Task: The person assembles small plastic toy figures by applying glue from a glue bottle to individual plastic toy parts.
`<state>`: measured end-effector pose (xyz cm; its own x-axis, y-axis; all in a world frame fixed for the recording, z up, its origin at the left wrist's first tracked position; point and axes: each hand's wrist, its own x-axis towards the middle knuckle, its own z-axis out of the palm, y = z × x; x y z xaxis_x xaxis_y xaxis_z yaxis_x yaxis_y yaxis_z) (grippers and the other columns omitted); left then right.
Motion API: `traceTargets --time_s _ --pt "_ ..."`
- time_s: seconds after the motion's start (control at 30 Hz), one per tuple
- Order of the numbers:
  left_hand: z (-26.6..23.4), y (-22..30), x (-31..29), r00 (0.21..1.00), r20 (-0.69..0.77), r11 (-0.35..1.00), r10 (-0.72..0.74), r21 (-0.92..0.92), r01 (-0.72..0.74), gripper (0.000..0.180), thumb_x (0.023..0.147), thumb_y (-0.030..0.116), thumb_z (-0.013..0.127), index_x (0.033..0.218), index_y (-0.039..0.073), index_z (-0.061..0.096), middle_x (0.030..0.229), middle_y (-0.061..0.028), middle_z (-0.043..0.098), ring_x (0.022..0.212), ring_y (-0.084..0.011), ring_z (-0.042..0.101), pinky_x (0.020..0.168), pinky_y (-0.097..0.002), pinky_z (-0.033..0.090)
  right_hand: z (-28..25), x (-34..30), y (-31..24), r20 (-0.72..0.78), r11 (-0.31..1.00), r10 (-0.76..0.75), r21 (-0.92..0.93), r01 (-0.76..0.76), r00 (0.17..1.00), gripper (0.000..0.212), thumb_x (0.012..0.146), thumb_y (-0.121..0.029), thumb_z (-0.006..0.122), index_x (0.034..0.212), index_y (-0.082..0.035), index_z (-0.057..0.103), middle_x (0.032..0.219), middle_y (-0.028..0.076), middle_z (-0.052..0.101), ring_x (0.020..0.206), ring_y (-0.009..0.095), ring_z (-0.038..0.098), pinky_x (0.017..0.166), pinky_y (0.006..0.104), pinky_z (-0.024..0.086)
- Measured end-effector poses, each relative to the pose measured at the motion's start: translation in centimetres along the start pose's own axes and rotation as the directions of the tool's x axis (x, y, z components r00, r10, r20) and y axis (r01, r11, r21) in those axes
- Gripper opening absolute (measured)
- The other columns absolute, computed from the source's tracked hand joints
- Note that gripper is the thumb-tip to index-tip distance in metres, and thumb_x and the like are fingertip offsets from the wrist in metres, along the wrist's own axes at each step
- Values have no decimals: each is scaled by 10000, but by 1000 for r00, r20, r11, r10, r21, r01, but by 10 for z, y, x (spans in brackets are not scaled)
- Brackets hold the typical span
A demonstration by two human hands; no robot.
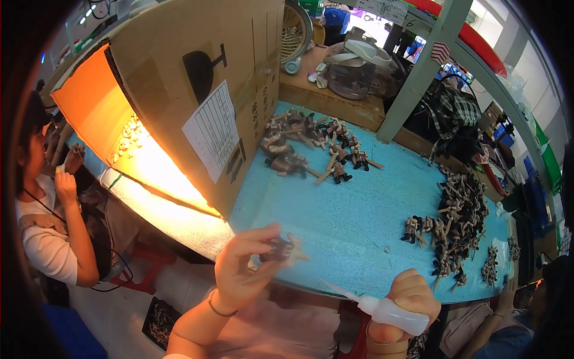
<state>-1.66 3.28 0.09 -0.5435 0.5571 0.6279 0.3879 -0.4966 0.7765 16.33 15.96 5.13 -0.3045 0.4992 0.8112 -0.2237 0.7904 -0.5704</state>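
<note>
My left hand [242, 260] is closed around a small toy figure [278, 250], dark and tan, slightly blurred, held above the near edge of the blue tabletop [323, 221]. In my right hand [412, 296] is a white squeeze bottle [391, 314], gripped in the fist. Its long thin nozzle points left and up toward the figure, with a gap between them. Beyond my left hand lies a loose group of similar figures [341, 154] with tan stick-like parts. A larger heap of figures [457, 209] covers the right side of the table.
A tall cardboard box [161, 36] stands along the left, its inside lit orange, with small pieces in it. Behind the table are a fan [296, 30], a clear container [353, 72] and a metal post [418, 72]. One co-worker [54, 221] sits at left, another [508, 326] at right.
</note>
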Motion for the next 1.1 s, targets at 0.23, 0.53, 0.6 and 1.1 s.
traceTargets --time_s 0.23,0.53,0.6,1.1 --pt "4 4 1 996 -1 995 -84 -59 84 264 802 -34 609 1017 14 464 1172 -231 513 1079 -266 547 901 -361 460 -1 10 1 165 995 -81 68 70 983 576 741 -603 614 868 -71 436 650 9 428 536 126 404 515 272 311" --pt "6 3 0 993 -4 986 -115 -119 114 283 788 -79 599 1009 12 448 1173 -233 512 1054 -263 558 873 -366 488 -1 11 -2 201 997 -76 29 72 977 572 745 -608 604 855 -72 433 641 12 426 532 127 401 513 275 314" --pt "5 1 -1 992 -2 981 -125 -151 123 283 788 -84 595 1007 13 444 1173 -235 512 1052 -262 558 868 -365 491 -2 11 -1 205 996 -80 45 72 975 570 748 -603 607 856 -71 434 639 12 425 532 127 400 511 276 313" --pt "4 1 -1 993 35 971 -117 -207 122 283 796 -72 593 1009 9 425 1171 -248 509 1023 -276 570 814 -372 530 5 14 3 54 996 12 90 -17 998 559 793 -591 565 852 -53 424 646 15 400 534 116 372 513 278 304"
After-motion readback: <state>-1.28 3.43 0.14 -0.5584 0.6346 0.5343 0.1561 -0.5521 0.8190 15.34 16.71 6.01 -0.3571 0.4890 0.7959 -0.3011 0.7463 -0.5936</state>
